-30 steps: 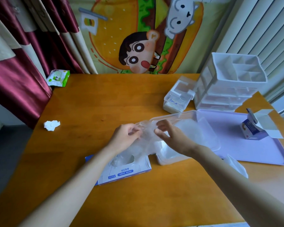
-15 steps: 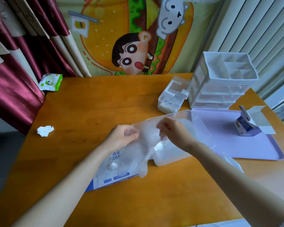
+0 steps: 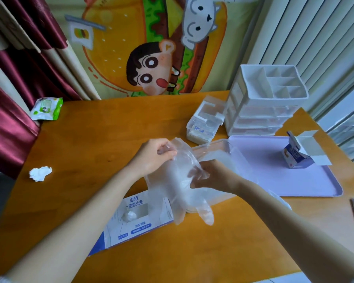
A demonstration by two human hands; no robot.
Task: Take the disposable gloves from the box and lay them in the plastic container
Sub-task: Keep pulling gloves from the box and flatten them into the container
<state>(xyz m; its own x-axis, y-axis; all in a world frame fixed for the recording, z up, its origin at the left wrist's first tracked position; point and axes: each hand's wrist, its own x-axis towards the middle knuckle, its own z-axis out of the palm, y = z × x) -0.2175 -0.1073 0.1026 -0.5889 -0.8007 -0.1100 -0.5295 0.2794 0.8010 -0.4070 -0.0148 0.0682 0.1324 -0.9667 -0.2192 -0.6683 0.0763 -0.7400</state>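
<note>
above the orange wooden table (image 3: 90, 139), a thin transparent plastic disposable glove (image 3: 178, 180) hangs between both hands. left hand (image 3: 151, 158) pinches its upper cuff edge; right hand (image 3: 213, 176) grips its middle with curled fingers. glove fingertips dangle over the gap between the white-and-blue cardboard glove box (image 3: 135, 219) and the clear rectangular plastic container (image 3: 217, 144), near a lilac tray (image 3: 294, 180).

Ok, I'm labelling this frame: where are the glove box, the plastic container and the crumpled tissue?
glove box (image 3: 140, 226): head view, printed top face.
plastic container (image 3: 217, 143): head view, far rim.
crumpled tissue (image 3: 40, 173): head view, its middle.
</note>
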